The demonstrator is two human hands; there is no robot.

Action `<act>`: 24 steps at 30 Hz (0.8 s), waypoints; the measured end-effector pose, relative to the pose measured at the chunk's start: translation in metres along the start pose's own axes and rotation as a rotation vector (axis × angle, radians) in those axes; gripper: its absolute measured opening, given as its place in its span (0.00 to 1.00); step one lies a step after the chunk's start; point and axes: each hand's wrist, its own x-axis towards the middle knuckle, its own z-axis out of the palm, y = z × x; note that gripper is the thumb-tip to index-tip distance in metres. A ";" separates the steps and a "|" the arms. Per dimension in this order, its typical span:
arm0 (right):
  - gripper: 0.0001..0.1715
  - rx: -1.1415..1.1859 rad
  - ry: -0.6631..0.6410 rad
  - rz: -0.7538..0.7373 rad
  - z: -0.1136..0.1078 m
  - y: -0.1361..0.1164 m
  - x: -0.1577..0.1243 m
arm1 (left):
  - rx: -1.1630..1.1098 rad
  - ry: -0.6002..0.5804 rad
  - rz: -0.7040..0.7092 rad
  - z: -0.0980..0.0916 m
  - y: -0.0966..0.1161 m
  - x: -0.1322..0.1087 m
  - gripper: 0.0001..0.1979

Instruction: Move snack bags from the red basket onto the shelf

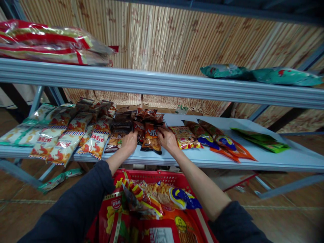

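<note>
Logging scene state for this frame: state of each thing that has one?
orange-brown pack, flat on shelf, between hands
left hand, on pack's left edge, grip unclear
right hand, on pack's right edge, grip unclear
red basket, full of snack packs
green packet, lying on floor

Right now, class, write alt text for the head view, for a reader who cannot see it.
A person's left hand and right hand flank an orange-and-black snack packet on a pale blue shelf lined with rows of other packets. Below, a red basket holds more snack bags.
</note>
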 end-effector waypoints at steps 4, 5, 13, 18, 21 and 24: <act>0.20 -0.096 -0.006 0.043 -0.002 0.008 0.003 | 0.008 0.016 -0.016 0.001 0.000 -0.002 0.22; 0.21 -0.113 -0.041 0.062 -0.001 0.009 0.003 | 0.010 0.020 -0.015 0.000 0.001 -0.003 0.22; 0.26 -0.201 -0.036 0.077 0.006 0.002 -0.003 | -0.047 0.099 0.145 0.009 0.015 -0.034 0.14; 0.29 -0.250 -0.046 0.096 0.000 -0.011 -0.005 | -0.173 -0.009 0.120 0.022 0.032 -0.054 0.18; 0.28 -0.282 -0.077 0.107 -0.003 -0.019 -0.009 | -0.204 -0.004 0.089 0.025 0.037 -0.056 0.23; 0.28 -0.273 -0.131 0.150 -0.003 -0.028 -0.014 | -0.260 0.019 0.061 0.029 0.038 -0.056 0.27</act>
